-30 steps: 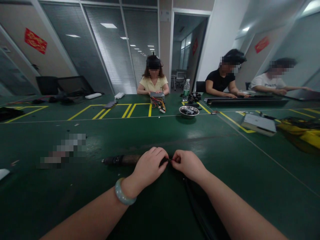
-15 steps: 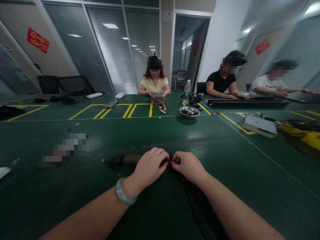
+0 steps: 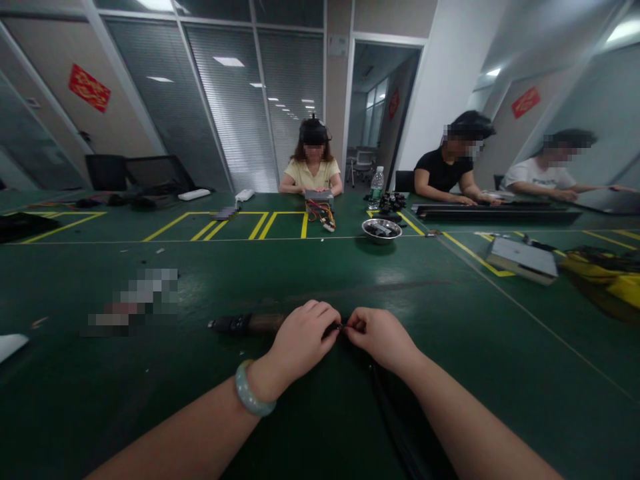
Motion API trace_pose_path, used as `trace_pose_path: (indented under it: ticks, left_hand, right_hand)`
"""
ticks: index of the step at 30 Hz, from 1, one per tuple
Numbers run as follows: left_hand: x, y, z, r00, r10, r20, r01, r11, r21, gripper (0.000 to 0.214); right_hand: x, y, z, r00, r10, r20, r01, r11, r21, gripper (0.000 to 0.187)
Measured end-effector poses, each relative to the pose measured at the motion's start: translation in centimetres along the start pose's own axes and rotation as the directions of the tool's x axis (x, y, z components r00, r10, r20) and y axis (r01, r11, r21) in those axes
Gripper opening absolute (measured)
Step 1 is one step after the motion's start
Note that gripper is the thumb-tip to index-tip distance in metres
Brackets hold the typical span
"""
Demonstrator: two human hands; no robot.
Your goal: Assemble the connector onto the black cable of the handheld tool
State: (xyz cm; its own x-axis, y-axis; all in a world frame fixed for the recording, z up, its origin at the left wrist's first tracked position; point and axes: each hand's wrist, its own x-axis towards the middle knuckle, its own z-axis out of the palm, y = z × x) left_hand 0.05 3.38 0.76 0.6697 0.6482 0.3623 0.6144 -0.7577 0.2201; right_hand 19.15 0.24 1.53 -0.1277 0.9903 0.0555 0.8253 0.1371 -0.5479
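An electric screwdriver (image 3: 263,325) with a black front and a brownish body lies on the green table, its tip to the left. My left hand (image 3: 306,339) is closed around its rear end, which the palm and fingers hide. Close beside it, my right hand (image 3: 381,339) pinches a small dark part at that rear end, apparently the end of a black cable (image 3: 384,403). The fingertips of both hands almost meet there, and the joint between them is too small to make out. From under my right hand the cable runs down toward the table's near edge.
A metal bowl (image 3: 382,231) of dark parts stands ahead, near a water bottle (image 3: 376,183). A grey box with coloured wires (image 3: 320,205) is before a person opposite. Two more people sit at the right, near a silver case (image 3: 523,259) and a yellow bag (image 3: 607,273).
The view has shifted slightly, so everything sits a little lower in the picture. Both hands keep their hold at the screwdriver's rear end, with only tiny finger movement.
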Motion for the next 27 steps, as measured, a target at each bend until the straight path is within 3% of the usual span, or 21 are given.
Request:
trace_pose_path:
  ticks: [27]
  left_hand:
    - [-0.27, -0.01, -0.24, 0.999, 0.031, -0.020, -0.032, 0.999, -0.007, 0.007]
  right_hand:
    - [-0.25, -0.26, 0.05, 0.999, -0.045, 0.031, 0.042, 0.994, 0.104, 0.015]
